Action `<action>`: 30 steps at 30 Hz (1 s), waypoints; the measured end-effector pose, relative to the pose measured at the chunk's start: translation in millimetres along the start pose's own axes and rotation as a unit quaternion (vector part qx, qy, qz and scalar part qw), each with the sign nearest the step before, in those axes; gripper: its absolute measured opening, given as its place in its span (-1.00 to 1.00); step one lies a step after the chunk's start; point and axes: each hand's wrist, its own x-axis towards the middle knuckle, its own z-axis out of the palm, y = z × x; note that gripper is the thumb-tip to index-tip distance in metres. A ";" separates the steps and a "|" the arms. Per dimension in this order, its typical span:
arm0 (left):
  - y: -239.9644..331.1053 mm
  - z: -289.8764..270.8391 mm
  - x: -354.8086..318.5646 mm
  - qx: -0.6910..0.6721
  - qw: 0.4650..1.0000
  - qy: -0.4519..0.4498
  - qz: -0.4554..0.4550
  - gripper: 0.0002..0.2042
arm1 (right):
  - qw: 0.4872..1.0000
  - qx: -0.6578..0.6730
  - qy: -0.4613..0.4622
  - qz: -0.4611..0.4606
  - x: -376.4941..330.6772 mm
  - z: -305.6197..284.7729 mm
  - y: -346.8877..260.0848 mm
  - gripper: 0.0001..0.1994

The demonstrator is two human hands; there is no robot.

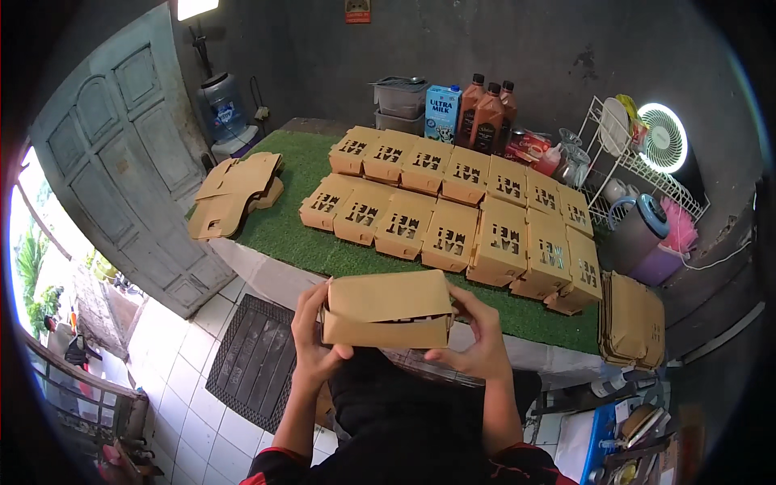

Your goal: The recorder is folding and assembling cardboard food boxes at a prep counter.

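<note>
Between my two hands I hold a brown cardboard box [388,297] in front of the table's near edge. A narrow dark gap shows along its side, where one panel does not lie flat against the other. My left hand [311,327] grips the box's left end, thumb low at the near side. Around the right end wrap the fingers of my right hand [477,327], its thumb at the lower corner. Beyond, two rows of folded brown boxes [402,220] with dark printing stand on the green grass-like mat [279,217].
Flat unfolded cardboard [234,194] lies on the mat's left end. A stack of flat cardboard [632,319] sits at the right end. Bottles [487,117], a milk carton [442,113] and plastic tubs [400,101] line the back. A wire rack [647,174] and lit fan [664,137] stand far right.
</note>
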 end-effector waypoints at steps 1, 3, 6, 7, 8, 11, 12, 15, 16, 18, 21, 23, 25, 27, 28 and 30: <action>2.7 3.9 -1.2 -0.037 0.998 0.035 -0.048 -0.02 | 0.998 -0.061 -0.008 0.008 -3.3 0.4 5.7 -0.20; 3.5 10.4 -1.3 -0.018 0.997 0.050 -0.050 -0.02 | 0.992 -0.122 -0.015 0.016 -4.2 2.5 8.0 -0.19; 3.6 23.1 -3.7 -0.089 0.989 0.050 -0.105 -0.01 | 0.979 -0.174 0.065 -0.083 -0.8 12.9 5.3 -0.28; -0.8 25.7 -5.8 -0.090 0.989 0.047 -0.105 -0.01 | 0.983 -0.138 0.105 -0.068 -2.7 18.3 5.4 -0.33; -4.5 25.7 -7.6 -0.106 0.987 0.048 -0.109 -0.01 | 0.983 -0.098 0.143 -0.056 -2.0 22.8 4.5 -0.39; -5.6 33.2 -10.2 -0.144 0.981 0.055 -0.116 0.00 | 0.977 -0.135 0.135 -0.098 1.8 19.5 -6.5 -0.45; -5.8 35.6 -11.1 -0.161 0.977 0.066 -0.120 0.01 | 0.976 -0.136 0.138 -0.098 2.8 16.8 -9.6 -0.45; -4.4 35.9 -11.9 -0.144 0.982 0.054 -0.113 0.02 | 0.979 -0.151 0.102 -0.090 4.8 9.0 -17.3 -0.39; -2.1 35.0 -11.6 -0.144 0.982 0.052 -0.113 0.02 | 0.980 -0.152 0.100 -0.079 4.3 8.2 -19.5 -0.38; 1.9 33.9 -10.8 -0.119 0.986 0.045 -0.111 0.04 | 0.981 -0.152 0.100 -0.066 3.7 5.7 -18.9 -0.37; 0.7 33.8 -13.0 -0.128 0.983 0.043 -0.121 0.06 | 0.987 -0.116 0.094 -0.064 4.0 2.6 -17.8 -0.36; -10.5 36.2 -20.8 -0.125 0.983 0.059 -0.117 0.07 | 0.989 -0.126 0.069 -0.040 3.7 1.0 -21.0 -0.33; -19.4 37.4 -26.7 -0.123 0.983 0.077 -0.112 0.07 | 0.991 -0.118 0.065 -0.026 -0.2 0.8 -22.1 -0.33; -21.2 37.9 -27.0 -0.187 0.976 0.074 -0.089 0.15 | 0.992 -0.109 0.060 -0.010 -0.6 0.2 -24.2 -0.32; -9.2 35.5 -24.5 -0.214 0.969 0.049 -0.113 0.16 | 0.987 -0.140 0.058 -0.055 0.8 -0.9 -27.8 -0.33; -12.8 37.7 -22.3 -0.212 0.969 0.068 -0.104 0.15 | 0.979 -0.170 0.056 -0.098 0.1 -1.5 -27.7 -0.34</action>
